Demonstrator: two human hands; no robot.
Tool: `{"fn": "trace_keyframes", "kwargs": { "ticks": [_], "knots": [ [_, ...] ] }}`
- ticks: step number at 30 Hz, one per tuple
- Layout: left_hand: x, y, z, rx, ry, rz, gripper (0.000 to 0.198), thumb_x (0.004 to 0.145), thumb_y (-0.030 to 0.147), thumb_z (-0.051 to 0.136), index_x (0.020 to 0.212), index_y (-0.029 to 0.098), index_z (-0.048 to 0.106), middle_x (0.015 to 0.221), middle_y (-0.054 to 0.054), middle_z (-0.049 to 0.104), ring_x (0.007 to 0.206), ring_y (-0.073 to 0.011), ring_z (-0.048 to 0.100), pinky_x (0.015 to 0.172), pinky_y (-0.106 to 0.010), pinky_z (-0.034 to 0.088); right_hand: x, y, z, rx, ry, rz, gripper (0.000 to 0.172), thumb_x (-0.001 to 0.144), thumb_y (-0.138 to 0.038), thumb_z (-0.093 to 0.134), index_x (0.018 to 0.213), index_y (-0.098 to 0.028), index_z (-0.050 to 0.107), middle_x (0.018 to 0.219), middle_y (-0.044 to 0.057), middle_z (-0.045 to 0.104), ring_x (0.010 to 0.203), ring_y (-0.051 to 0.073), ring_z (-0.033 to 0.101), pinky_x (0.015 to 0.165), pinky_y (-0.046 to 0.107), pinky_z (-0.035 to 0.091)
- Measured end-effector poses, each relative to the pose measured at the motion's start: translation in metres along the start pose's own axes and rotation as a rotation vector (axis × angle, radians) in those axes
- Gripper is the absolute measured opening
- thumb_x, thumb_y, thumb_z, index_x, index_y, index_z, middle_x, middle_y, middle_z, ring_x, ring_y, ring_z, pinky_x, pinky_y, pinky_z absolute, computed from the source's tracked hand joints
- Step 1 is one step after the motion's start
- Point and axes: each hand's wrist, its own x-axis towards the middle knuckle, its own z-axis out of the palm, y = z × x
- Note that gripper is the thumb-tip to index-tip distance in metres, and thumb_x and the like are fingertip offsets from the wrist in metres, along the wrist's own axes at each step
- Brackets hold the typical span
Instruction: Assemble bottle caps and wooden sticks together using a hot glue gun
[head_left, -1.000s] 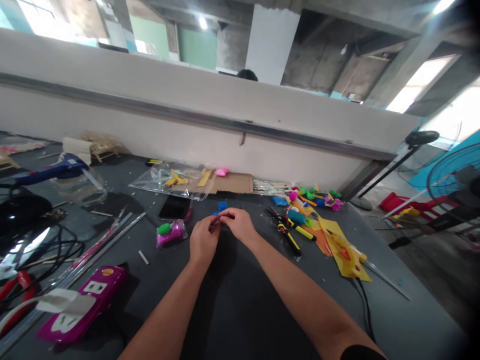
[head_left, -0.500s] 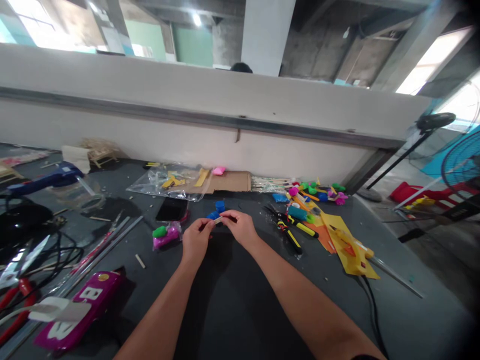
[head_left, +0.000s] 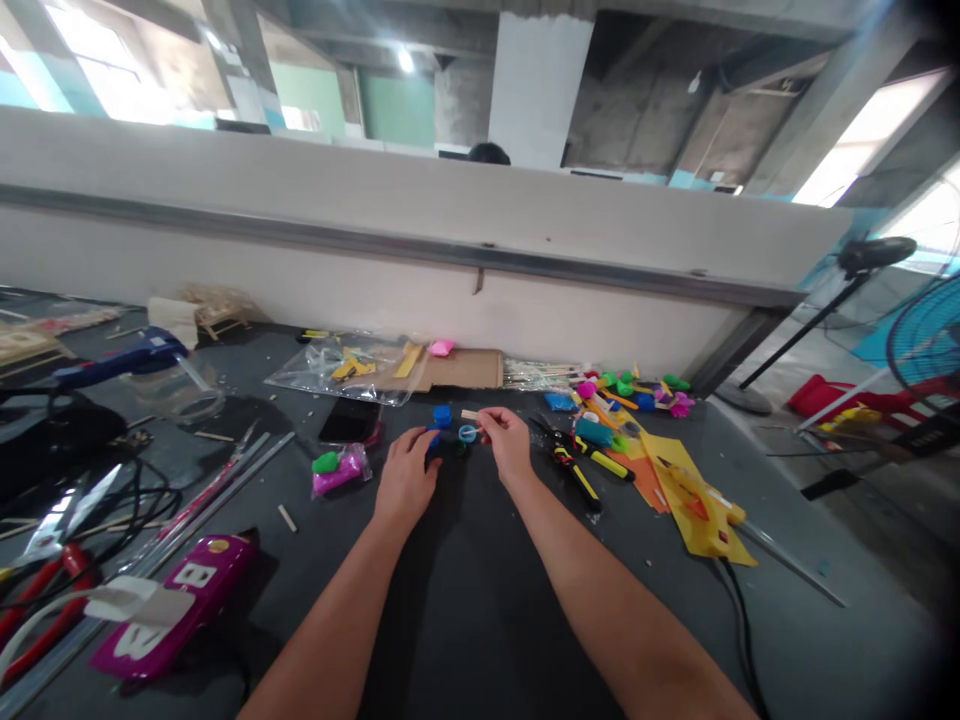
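Observation:
My right hand point(head_left: 508, 441) pinches a short, pale wooden stick point(head_left: 470, 414) between thumb and fingertips, raised a little over the dark table. Just below that stick is a small light-blue ring point(head_left: 467, 434). My left hand point(head_left: 406, 472) is curled, palm down, with its fingertips around a small dark-blue piece point(head_left: 434, 440); part of this piece is hidden by the fingers. Beyond both hands sits a blue lump point(head_left: 442, 414). Left of my left hand lie a black phone point(head_left: 350, 420) and a bag of magenta clay point(head_left: 341, 470) with a green lump on it.
Pliers point(head_left: 576, 475) and a yellow glue gun point(head_left: 705, 510) lie at right, near colourful clay lumps point(head_left: 619, 383). At left are a purple power strip point(head_left: 184, 600), red-handled scissors point(head_left: 56, 590) and cables. Cardboard point(head_left: 469, 368) rests against the low partition point(head_left: 375, 285).
My hands have moved apart. The stick, earlier between both hands, is now only in my right hand, farther right. My left hand has turned palm down onto the dark-blue piece. The view has shifted slightly.

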Motion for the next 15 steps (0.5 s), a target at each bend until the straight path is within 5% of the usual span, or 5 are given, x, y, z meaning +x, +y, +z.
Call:
{"fn": "trace_keyframes", "kwargs": {
  "ticks": [4, 11, 15],
  "knots": [
    [0.0, 0.0, -0.004, -0.013, 0.018, -0.081, 0.034, 0.078, 0.018, 0.053, 0.111, 0.023, 0.058, 0.105, -0.01, 0.053, 0.098, -0.0249, 0.054, 0.086, -0.039, 0.046, -0.009, -0.013, 0.001, 0.013, -0.026, 0.047, 0.013, 0.064, -0.027, 0.061, 0.07, -0.016, 0.061, 0.06, -0.002, 0.058, 0.054, 0.01, 0.052, 0.044, 0.019, 0.041],
    [0.002, 0.005, -0.006, -0.167, 0.001, -0.185, 0.026, 0.076, 0.019, 0.054, 0.102, 0.022, 0.054, 0.104, -0.007, 0.058, 0.096, -0.0244, 0.056, 0.083, -0.041, 0.047, -0.033, -0.016, -0.01, 0.072, -0.143, 0.22, 0.013, 0.059, -0.024, 0.063, 0.068, -0.018, 0.056, 0.054, -0.004, 0.056, 0.049, 0.01, 0.051, 0.038, 0.017, 0.039],
    [-0.002, 0.008, -0.009, -0.384, 0.064, -0.193, 0.036, 0.075, 0.023, 0.057, 0.11, 0.021, 0.052, 0.105, -0.007, 0.056, 0.095, -0.0213, 0.057, 0.081, -0.037, 0.049, -0.038, -0.011, -0.016, 0.187, -0.168, 0.233, 0.02, 0.059, -0.023, 0.066, 0.077, -0.018, 0.062, 0.055, -0.005, 0.057, 0.048, 0.009, 0.051, 0.038, 0.018, 0.04]
  ]
}}
